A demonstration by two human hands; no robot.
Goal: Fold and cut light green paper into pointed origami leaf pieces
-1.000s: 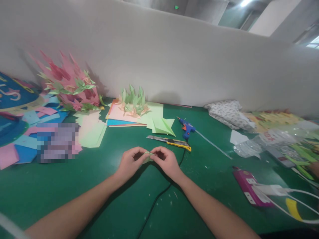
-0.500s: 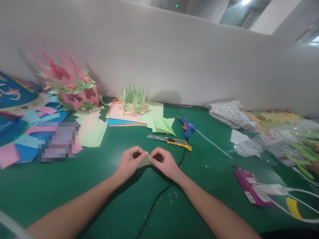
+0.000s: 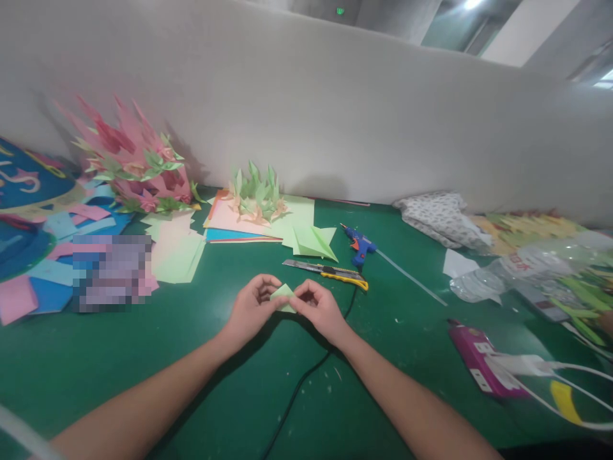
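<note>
Both of my hands meet over the middle of the green table. My left hand and my right hand pinch a small folded piece of light green paper between their fingertips, and its point stands up between them. The fingers of both hands are curled round it. A yellow and black utility knife lies just beyond my hands, with a blue glue gun behind it.
Sheets of green, pink and blue paper and folded paper flowers lie at the back by the wall. More paper craft fills the left. A pink phone, white cables and plastic bags crowd the right. A black cord runs toward me.
The green paper has turned up between my fingers, so a pointed triangle now shows. My hands have shifted slightly away from me.
</note>
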